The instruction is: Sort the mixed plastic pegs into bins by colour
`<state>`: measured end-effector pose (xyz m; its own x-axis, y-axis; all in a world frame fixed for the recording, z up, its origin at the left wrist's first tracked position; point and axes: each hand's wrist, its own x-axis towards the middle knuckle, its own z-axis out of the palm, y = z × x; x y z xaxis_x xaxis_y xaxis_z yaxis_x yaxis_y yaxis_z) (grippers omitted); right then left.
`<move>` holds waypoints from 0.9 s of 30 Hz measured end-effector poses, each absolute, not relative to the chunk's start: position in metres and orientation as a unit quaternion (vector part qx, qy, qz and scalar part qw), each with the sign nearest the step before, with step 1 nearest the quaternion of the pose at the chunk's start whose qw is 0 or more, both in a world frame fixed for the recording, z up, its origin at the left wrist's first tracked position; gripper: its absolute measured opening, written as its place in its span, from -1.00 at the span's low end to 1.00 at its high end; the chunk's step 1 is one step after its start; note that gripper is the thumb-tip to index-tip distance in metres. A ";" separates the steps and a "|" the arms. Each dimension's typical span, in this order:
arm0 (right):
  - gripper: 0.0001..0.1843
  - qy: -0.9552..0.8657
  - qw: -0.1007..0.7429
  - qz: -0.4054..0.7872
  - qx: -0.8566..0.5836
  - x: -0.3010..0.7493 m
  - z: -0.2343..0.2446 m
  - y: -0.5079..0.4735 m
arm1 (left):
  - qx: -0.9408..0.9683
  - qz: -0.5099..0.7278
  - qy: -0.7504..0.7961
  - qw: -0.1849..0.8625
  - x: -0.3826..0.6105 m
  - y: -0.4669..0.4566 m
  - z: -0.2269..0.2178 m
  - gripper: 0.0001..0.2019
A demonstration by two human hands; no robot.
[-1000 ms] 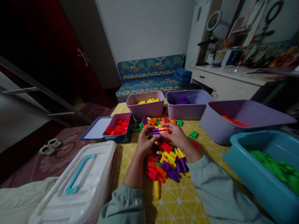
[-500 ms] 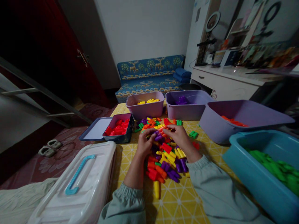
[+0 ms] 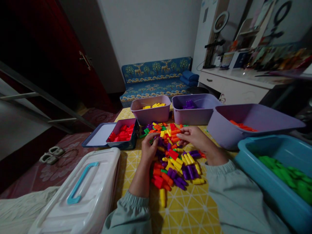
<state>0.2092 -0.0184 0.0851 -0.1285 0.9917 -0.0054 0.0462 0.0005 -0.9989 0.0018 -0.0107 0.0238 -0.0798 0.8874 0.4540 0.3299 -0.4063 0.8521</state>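
Note:
A loose heap of colourful plastic building blocks (image 3: 174,154) lies on the table between my hands, with red, yellow, orange, purple and green pieces mixed. My right hand (image 3: 192,138) pinches orange blocks (image 3: 175,134) above the far part of the heap. At the heap's left side is my left hand (image 3: 149,148), its fingers bent and its thumb slightly apart from them. Purple blocks (image 3: 161,142) lie close by its thumb, and I see nothing held there. Several yellow blocks (image 3: 187,158) and purple blocks (image 3: 189,172) lie nearer to me.
Beyond the heap stand a pink bin (image 3: 151,114) of yellow blocks and a purple bin (image 3: 192,116) of purple ones. At right are a lilac bin (image 3: 224,133) with orange blocks and a teal bin (image 3: 265,172) with green. A tin (image 3: 126,144) holds red blocks; a lidded box (image 3: 97,188) sits nearer.
My hands, close together before, have drawn apart. My right hand has shifted right with orange blocks, and my left hand slightly left. Green blocks on the right are now hidden behind my right hand.

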 end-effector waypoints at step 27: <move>-0.74 -0.705 0.334 0.277 -0.560 0.199 0.051 -0.007 | 0.667 0.478 0.512 0.255 -0.001 -0.011 0.016 -0.78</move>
<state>0.1990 -0.0067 0.0514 -0.1492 0.9758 0.1600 0.6056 0.2180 -0.7653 -0.0008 -0.0106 0.0162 0.0197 0.9259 0.3773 0.4392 -0.3470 0.8287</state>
